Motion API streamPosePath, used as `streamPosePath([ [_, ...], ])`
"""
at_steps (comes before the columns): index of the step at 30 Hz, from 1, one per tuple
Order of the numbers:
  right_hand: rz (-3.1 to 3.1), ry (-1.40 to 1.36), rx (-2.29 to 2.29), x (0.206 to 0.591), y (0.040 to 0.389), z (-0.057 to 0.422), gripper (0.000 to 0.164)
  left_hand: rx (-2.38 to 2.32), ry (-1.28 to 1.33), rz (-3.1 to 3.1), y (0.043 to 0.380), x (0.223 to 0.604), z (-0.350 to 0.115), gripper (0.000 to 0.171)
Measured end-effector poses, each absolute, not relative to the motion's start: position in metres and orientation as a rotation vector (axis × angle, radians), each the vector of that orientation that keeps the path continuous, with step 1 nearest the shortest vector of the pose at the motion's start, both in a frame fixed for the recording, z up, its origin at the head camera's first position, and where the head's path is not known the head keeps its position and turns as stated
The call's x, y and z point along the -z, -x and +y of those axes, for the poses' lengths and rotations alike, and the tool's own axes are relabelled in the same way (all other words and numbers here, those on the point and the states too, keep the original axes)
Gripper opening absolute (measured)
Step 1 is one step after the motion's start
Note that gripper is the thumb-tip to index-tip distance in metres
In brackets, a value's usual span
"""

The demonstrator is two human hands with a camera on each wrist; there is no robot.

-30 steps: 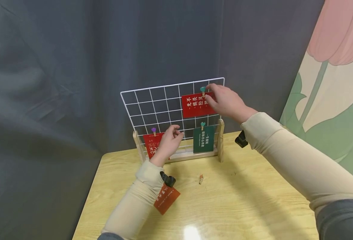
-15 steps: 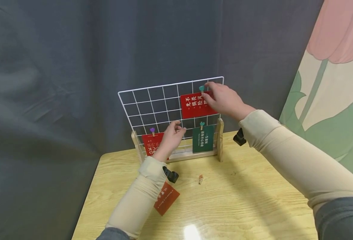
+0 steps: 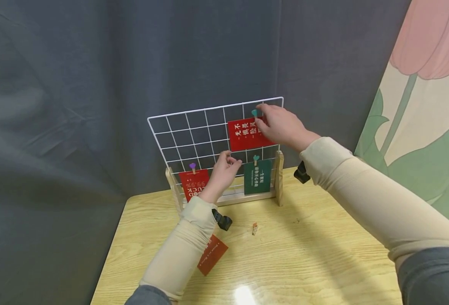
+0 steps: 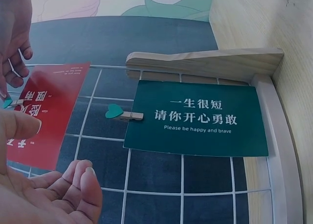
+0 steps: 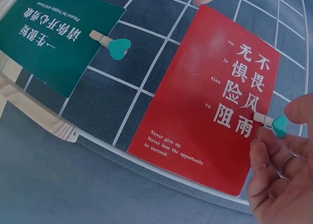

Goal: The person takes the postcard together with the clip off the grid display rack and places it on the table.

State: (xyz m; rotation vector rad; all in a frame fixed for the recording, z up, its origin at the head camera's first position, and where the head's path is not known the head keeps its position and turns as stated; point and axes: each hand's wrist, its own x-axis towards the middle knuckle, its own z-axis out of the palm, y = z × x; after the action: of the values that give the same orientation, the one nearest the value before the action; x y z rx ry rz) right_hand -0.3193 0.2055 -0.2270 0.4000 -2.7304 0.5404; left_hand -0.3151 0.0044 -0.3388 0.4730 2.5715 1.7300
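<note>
In the head view, my right hand [image 3: 281, 127] is at the top of a red card [image 5: 205, 101] with white characters on a white wire grid [image 3: 193, 131]. In the right wrist view its fingertips pinch a wooden clothespin with a teal heart [image 5: 279, 126] on that card's edge. My left hand [image 3: 224, 171] hovers before the grid, near the red card's lower corner, fingers loosely curled with a gap to the thumb; nothing is held in it. A green card [image 4: 195, 117] hangs below by another teal-heart clothespin [image 4: 122, 113].
A second red card [image 3: 193, 184] hangs lower left by a purple-heart clothespin [image 3: 193, 167]. On the wooden table [image 3: 304, 254] lie an orange-topped clothespin [image 3: 255, 228] and another red card [image 3: 213, 256], partly under the left sleeve. Wooden posts [image 3: 280, 178] hold the grid. A dark curtain [image 3: 94, 106] hangs behind.
My left hand has drifted a little right and up, closer to the upper red card's lower edge. My right hand stays at the clothespin; the view has shifted slightly.
</note>
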Motion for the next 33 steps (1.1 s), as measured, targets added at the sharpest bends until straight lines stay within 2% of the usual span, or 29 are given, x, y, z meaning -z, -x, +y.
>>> streamPosePath([
  [13, -2.756, -0.41, -0.526, 0.228, 0.322, 0.198, 0.051, -1.751, -0.394, 2.519, 0.317, 0.339, 0.007, 0.063],
  [33, -2.827, -0.419, -0.468, 0.22, 0.326, 0.185, 0.057, -1.887, -0.417, 2.601, 0.323, 0.335, -0.004, 0.028],
])
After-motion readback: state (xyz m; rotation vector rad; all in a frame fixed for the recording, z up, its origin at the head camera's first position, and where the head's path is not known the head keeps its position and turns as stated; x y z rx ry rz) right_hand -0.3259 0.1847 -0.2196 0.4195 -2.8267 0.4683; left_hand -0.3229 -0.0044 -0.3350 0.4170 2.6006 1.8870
